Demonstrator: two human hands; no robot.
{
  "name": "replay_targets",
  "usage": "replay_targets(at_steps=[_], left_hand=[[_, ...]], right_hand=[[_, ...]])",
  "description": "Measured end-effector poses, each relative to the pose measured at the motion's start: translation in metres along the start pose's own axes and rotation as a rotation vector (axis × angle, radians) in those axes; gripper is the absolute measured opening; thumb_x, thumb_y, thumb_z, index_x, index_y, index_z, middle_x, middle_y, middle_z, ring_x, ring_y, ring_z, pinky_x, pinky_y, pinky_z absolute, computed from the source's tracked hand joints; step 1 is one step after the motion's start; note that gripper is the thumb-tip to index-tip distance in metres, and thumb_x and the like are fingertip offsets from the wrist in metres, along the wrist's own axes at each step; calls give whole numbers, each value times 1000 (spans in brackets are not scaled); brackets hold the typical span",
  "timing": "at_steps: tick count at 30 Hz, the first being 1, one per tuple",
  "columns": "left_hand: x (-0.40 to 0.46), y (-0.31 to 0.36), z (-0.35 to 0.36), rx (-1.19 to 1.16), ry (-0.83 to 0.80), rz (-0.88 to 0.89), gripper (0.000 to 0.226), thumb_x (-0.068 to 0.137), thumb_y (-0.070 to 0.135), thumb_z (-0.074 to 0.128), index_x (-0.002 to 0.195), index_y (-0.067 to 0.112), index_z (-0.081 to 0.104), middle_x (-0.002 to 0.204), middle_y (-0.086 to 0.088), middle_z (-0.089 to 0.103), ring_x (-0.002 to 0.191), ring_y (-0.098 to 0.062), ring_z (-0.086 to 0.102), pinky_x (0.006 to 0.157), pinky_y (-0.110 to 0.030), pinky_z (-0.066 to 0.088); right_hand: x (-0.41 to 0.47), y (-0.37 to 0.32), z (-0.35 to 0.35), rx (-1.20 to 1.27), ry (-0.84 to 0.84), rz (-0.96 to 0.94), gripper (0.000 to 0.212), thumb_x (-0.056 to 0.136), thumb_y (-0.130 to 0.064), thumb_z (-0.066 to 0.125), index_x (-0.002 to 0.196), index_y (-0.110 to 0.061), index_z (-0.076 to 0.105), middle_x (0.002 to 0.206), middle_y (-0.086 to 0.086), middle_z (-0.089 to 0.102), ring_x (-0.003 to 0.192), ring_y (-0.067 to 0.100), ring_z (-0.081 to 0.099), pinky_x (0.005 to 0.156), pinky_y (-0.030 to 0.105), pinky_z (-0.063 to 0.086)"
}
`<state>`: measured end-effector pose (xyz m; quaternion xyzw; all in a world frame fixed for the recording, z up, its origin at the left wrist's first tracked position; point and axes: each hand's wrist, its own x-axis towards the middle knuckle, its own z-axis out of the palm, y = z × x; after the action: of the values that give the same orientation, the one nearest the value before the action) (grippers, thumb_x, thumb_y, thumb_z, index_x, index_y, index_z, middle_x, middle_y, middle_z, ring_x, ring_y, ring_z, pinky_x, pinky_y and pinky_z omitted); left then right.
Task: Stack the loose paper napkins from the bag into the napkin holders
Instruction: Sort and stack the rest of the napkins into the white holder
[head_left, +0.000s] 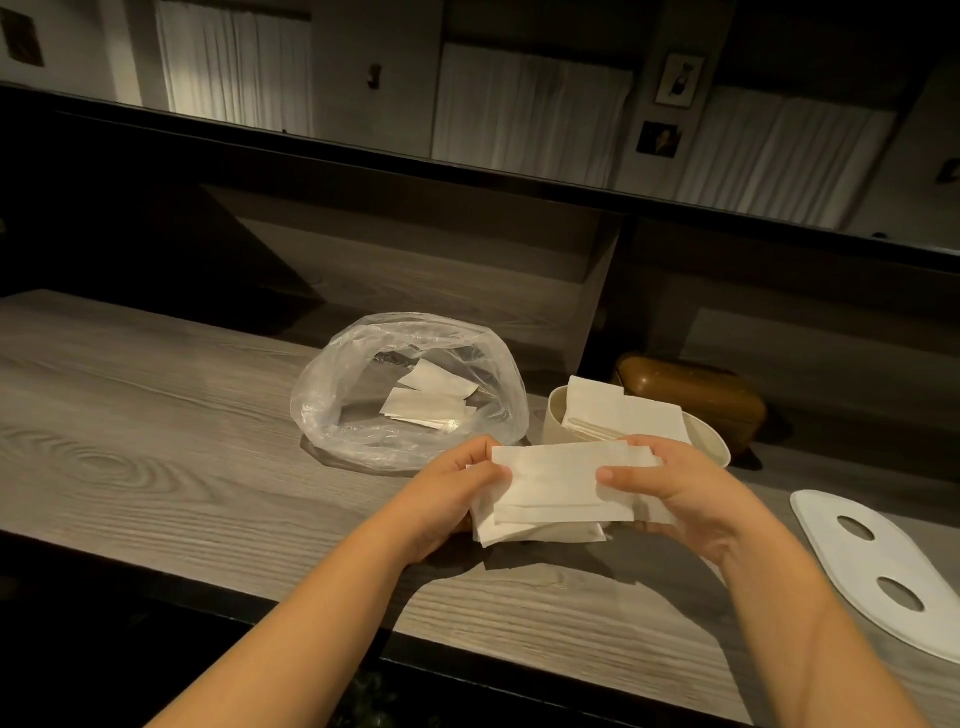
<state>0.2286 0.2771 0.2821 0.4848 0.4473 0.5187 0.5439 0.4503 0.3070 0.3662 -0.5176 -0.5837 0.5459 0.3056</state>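
Both hands hold a loose stack of white paper napkins (553, 491) just above the wooden counter. My left hand (457, 486) grips the stack's left end, thumb on top. My right hand (670, 488) pinches the right end, thumb on top and fingers under. Behind the stack stands a cream oval napkin holder (714, 447) with folded napkins inside. A clear plastic bag (405, 389) lies open to the left of the holder, with a few napkins (426, 405) left in it.
A white oval lid with two holes (878, 561) lies on the counter (156, 415) at the right edge. A brown closed holder (691, 389) sits behind the cream one. A dark shelf and back wall rise behind the counter.
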Motion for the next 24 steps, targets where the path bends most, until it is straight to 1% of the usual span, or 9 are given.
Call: replay_targets(at_steps=[4, 9, 11, 13, 14, 16, 18, 21, 24], left_hand=[[1, 1, 0, 2, 4, -19, 12, 84, 26, 58, 78, 30, 67, 99, -5, 67, 94, -25, 62, 76, -36, 48], [0, 1, 0, -1, -13, -9, 10, 83, 21, 62, 74, 25, 64, 97, -6, 66, 93, -27, 61, 71, -33, 48], [0, 0, 0, 26, -3, -4, 8, 79, 20, 65, 74, 24, 61, 106, -8, 61, 99, -31, 58, 67, -31, 48], [1, -1, -1, 25, -12, 7, 12, 79, 16, 66, 76, 26, 59, 113, -10, 58, 104, -34, 57, 67, -31, 49], [0, -2, -1, 26, -19, 16, 16, 82, 12, 65, 77, 26, 59, 114, -10, 58, 105, -34, 57, 68, -31, 49], [-1, -1, -2, 58, -26, 40, 24, 89, 5, 61, 77, 25, 60, 114, -8, 58, 102, -30, 58, 71, -29, 49], [-2, 0, -1, 84, -29, 49, 23, 89, 5, 61, 75, 24, 61, 111, -4, 59, 100, -28, 57, 72, -28, 48], [-3, 5, 3, 78, -32, 27, 5, 76, 22, 63, 72, 24, 65, 103, -3, 62, 100, -32, 56, 72, -33, 44], [-3, 8, 5, -13, -26, -33, 12, 72, 31, 59, 72, 21, 63, 106, -8, 61, 102, -36, 58, 69, -33, 43]], right_hand=[[-5, 2, -20, 61, -3, 36, 28, 80, -11, 74, 105, -16, 64, 114, 8, 64, 107, 28, 58, 75, 35, 53], [-10, 5, -37, 98, -22, 14, 54, 59, -25, 82, 110, -12, 69, 116, 9, 69, 111, 29, 62, 79, 35, 54], [-12, 4, -49, 143, -43, -26, 81, 43, -33, 96, 116, -12, 68, 118, 11, 69, 111, 31, 64, 80, 40, 58], [-17, -3, -63, 246, -70, -64, 106, 21, -32, 101, 118, -9, 65, 114, 17, 69, 98, 31, 71, 65, 39, 61], [-21, -9, -67, 264, -81, -79, 106, 19, -31, 101, 116, -8, 64, 109, 19, 69, 86, 29, 73, 55, 36, 60], [-32, -23, -65, 214, -92, -112, 79, 36, -25, 97, 106, -9, 65, 99, 18, 67, 71, 23, 72, 48, 31, 56], [-32, -31, -47, 81, -72, -144, 42, 63, -19, 78, 102, -10, 66, 97, 14, 67, 78, 23, 68, 58, 32, 53], [-20, -29, -2, -73, -41, -149, 23, 80, -11, 72, 103, -8, 67, 104, 10, 66, 97, 24, 62, 69, 32, 48], [-9, -21, 36, -208, -39, -120, 7, 87, -14, 71, 92, -16, 68, 99, 1, 64, 92, 15, 58, 68, 27, 46]])
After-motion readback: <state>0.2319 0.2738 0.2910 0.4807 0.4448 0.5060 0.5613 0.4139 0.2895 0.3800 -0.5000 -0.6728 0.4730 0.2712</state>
